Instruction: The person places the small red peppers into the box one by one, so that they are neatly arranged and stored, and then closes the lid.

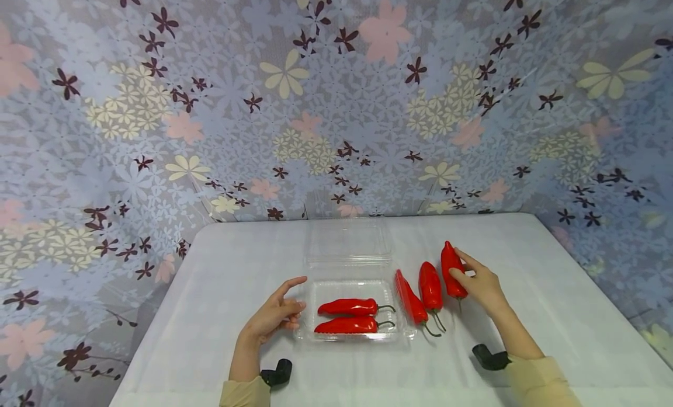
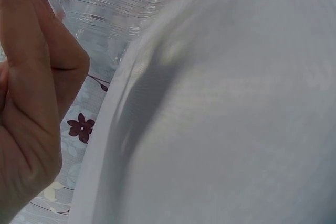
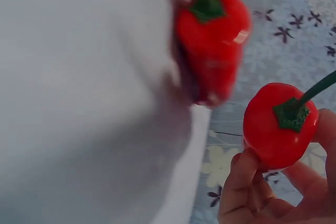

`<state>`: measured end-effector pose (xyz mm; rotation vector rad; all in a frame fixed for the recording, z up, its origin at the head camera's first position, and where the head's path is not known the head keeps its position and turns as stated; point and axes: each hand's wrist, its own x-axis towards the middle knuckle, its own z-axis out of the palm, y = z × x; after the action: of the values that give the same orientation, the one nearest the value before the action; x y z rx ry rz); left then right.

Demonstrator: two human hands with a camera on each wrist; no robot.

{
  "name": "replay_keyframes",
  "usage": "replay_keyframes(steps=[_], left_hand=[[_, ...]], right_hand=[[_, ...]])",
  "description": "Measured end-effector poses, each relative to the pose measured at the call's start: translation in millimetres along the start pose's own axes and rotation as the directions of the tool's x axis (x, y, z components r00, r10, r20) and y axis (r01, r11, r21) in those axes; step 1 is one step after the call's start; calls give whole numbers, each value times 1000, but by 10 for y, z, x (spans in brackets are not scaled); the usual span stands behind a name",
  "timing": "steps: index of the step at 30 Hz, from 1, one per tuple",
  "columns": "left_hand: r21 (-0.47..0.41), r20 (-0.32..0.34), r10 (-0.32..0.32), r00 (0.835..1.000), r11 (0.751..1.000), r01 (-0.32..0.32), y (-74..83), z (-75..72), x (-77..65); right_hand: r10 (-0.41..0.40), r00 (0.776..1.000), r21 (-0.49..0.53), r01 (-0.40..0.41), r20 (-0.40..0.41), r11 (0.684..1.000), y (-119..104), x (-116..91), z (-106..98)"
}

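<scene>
My right hand (image 1: 484, 285) grips a red pepper (image 1: 451, 267) between thumb and fingers. In the right wrist view that pepper (image 3: 280, 124) shows its green cap and stem. Left of it on the table lie two more red peppers, a middle one (image 1: 430, 285) and another (image 1: 410, 297) beside the box. Two red peppers (image 1: 347, 306) lie side by side in the base of a clear plastic box (image 1: 336, 287), stems to the right. My left hand (image 1: 276, 313) is at the box's left side, index finger extended, other fingers loosely bent; whether it touches the wall I cannot tell.
The box's clear lid (image 1: 348, 240) lies folded back behind the base. A white cloth covers the table (image 1: 236, 255). Behind the table's far edge hangs a flowered curtain (image 1: 336, 115). Each wrist wears a black camera mount.
</scene>
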<state>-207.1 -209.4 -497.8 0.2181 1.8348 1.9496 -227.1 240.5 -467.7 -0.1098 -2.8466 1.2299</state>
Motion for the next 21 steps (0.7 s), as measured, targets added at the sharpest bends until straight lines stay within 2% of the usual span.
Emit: replay_keyframes(steps=[11, 21], left_hand=[[8, 0, -2, 1000, 1000, 2, 11, 2, -5], [2, 10, 1, 1000, 1000, -1, 21, 15, -5]], right_hand=[[-75, 997, 105, 77, -23, 992, -361, 135, -148], [-238, 971, 218, 228, 23, 949, -833, 268, -97]])
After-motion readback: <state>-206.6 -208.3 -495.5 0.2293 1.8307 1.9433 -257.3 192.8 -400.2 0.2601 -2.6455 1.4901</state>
